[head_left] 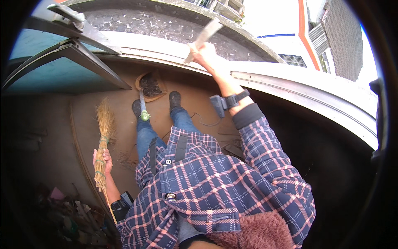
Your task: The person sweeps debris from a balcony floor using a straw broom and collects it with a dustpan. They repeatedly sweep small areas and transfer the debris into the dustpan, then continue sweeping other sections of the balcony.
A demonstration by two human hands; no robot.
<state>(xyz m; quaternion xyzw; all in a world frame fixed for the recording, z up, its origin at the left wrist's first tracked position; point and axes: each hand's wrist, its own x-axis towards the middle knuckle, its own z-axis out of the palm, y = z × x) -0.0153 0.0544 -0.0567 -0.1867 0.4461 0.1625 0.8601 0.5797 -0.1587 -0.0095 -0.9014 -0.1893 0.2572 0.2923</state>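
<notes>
Currently both hands are occupied, set well apart. Left hand (107,161), left of the frame: fingers wrapped round the bound grip of a straw hand broom (106,120), bristles pointing up the frame, thin tail end running down along the forearm. Right hand (206,56), top centre: closed on a pale flat strip (210,30), blurred, slanting up to the right. Strip's lower end overlaps the white window rail (265,84); cannot tell whether they touch. Dustpan (163,88) on the brown floor (89,120), upper centre-left, just above the dark boots (175,99); its interior dark, contents unclear. Dustpan handle reaches down between the boots, green wrap at the end. Blue-paned metal frame (101,66) juts in at upper left. Mixed scraps (81,211), lower left, in shadow.
</notes>
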